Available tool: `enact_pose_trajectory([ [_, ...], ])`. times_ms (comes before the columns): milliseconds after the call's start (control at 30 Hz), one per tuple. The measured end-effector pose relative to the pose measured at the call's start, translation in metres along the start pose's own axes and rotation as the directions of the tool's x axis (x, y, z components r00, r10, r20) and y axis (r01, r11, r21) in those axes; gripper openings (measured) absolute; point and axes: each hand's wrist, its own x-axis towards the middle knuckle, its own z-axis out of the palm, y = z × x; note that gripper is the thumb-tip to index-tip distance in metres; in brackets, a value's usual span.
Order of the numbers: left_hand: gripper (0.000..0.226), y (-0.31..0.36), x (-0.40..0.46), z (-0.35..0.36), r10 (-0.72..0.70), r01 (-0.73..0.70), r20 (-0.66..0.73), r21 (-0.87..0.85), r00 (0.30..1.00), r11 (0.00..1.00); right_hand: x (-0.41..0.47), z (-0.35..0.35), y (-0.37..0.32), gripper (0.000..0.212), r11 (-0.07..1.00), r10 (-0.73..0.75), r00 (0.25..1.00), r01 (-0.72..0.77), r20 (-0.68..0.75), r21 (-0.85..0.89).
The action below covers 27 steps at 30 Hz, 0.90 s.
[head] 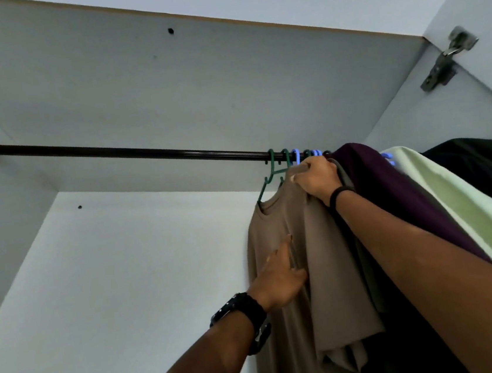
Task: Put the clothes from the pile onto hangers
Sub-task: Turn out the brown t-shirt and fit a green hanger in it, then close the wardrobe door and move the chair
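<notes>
Inside a white wardrobe, a taupe T-shirt point(291, 242) hangs on a green hanger point(271, 174) from the dark rail point(127, 152) at center right of the frame. The right hand point(317, 178) clutches the shirt's shoulder just under the rail; the left hand point(279, 277) lies flat, fingers extended, against its front. Purple point(392, 194), pale green point(471, 206) and black garments point(487, 159) crowd the right edge.

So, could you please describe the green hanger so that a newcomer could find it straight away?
Follow the dark metal wardrobe rail rightwards to the bunched clothes. The green plastic hanger is the leftmost hook there, carrying the taupe T-shirt. Its neighbours to the right have blue hooks, beside the right hand.
</notes>
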Motion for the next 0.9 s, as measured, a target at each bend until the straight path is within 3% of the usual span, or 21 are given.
enact_pose_trajectory([
  [133, 0.071, 0.02, -0.021, 0.003, 0.003, -0.002, 0.027, -0.044, 1.0, 0.999, -0.04, -0.021, 0.008, 0.013, 0.979, 0.146, 0.979, -0.163, 0.141, 0.119],
  [267, 0.069, 0.042, -0.048, -0.007, 0.0, 0.004, 0.034, -0.125, 0.999, 0.992, -0.084, -0.048, 0.003, 0.028, 0.967, 0.217, 0.946, -0.243, 0.239, 0.083],
  [400, 0.068, 0.071, -0.096, -0.023, -0.02, 0.028, 0.05, -0.157, 0.999, 0.987, -0.143, -0.094, -0.016, 0.018, 0.964, 0.264, 0.947, -0.267, 0.185, -0.01],
  [533, 0.065, 0.095, -0.148, -0.033, -0.029, 0.025, -0.012, -0.26, 1.0, 0.965, -0.201, -0.128, -0.039, 0.02, 0.934, 0.332, 0.92, -0.351, 0.205, 0.061],
  [667, 0.064, 0.12, -0.209, -0.037, -0.081, 0.072, -0.016, -0.309, 0.997, 0.948, -0.253, -0.153, -0.071, 0.032, 0.953, 0.297, 0.953, -0.3, 0.059, 0.04],
  [800, 0.061, 0.145, -0.27, -0.043, -0.159, 0.118, -0.058, -0.439, 0.985, 0.891, -0.306, -0.178, -0.103, 0.019, 0.858, 0.4, 0.905, -0.426, 0.149, 0.287],
  [900, 0.058, 0.169, -0.337, -0.051, -0.212, 0.147, -0.109, -0.424, 0.971, 0.894, -0.358, -0.202, -0.132, 0.025, 0.769, 0.425, 0.867, -0.497, 0.26, 0.402],
])
